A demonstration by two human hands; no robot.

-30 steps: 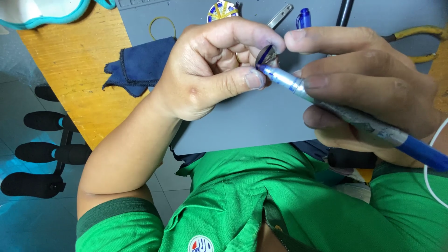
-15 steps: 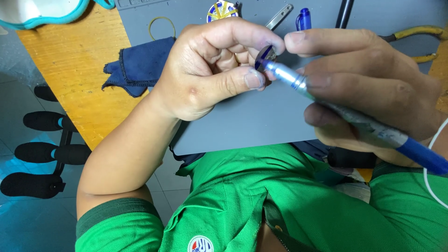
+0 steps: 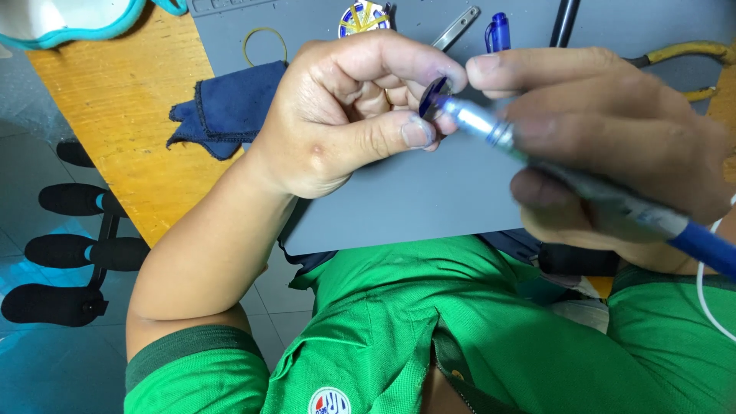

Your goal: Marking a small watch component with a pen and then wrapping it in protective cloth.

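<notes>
My left hand [image 3: 345, 115] pinches a small dark blue round part [image 3: 434, 98] between thumb and fingers, held above a grey work mat [image 3: 414, 199]. My right hand [image 3: 613, 138] grips a silver and blue pen-shaped tool [image 3: 583, 184], and its tip touches the small part. The right hand is blurred. Both hands are close together over the mat, in front of my green shirt.
On the mat lie a dark blue cloth [image 3: 222, 111], a yellow rubber band [image 3: 264, 42], a round blue and yellow piece [image 3: 363, 17], metal tweezers [image 3: 456, 27], a blue pen cap [image 3: 498, 31] and yellow-handled pliers [image 3: 682, 54]. The wooden tabletop [image 3: 115, 100] extends left. A chair base [image 3: 69, 253] stands below.
The right hand with the tool has shifted slightly up and left against the small part. The left hand holds almost still.
</notes>
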